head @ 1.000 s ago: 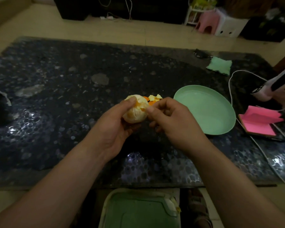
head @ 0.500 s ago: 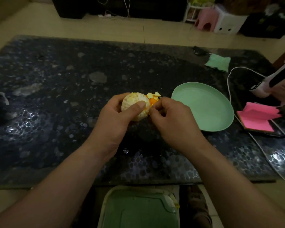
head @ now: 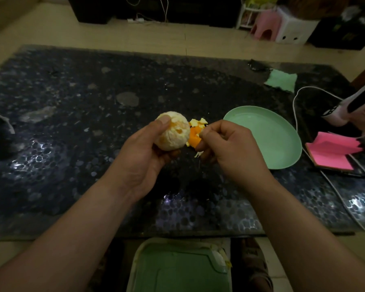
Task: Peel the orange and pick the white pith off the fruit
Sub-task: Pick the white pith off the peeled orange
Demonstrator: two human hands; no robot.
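Observation:
The peeled orange [head: 174, 133], pale with white pith and a few bare orange patches, is held above the dark table. My left hand [head: 144, 152] grips it from below and the left, thumb on its top. My right hand [head: 228, 146] is just right of the fruit, apart from it, and its thumb and fingers pinch a small pale scrap of pith [head: 198, 154]. Behind the gap between my hands lies a heap of orange peel pieces [head: 195, 133] on the table.
An empty green plate [head: 282, 148] lies right of my right hand. Further right are a pink notepad [head: 333, 152], a white cable [head: 297, 95] and a white device [head: 354, 106]. A green cloth [head: 281, 80] lies at the far right. A green bin [head: 177, 268] stands below the table's near edge.
My right hand has drawn away from the orange to the right with a scrap of pith. My left hand has turned the fruit, thumb now on top.

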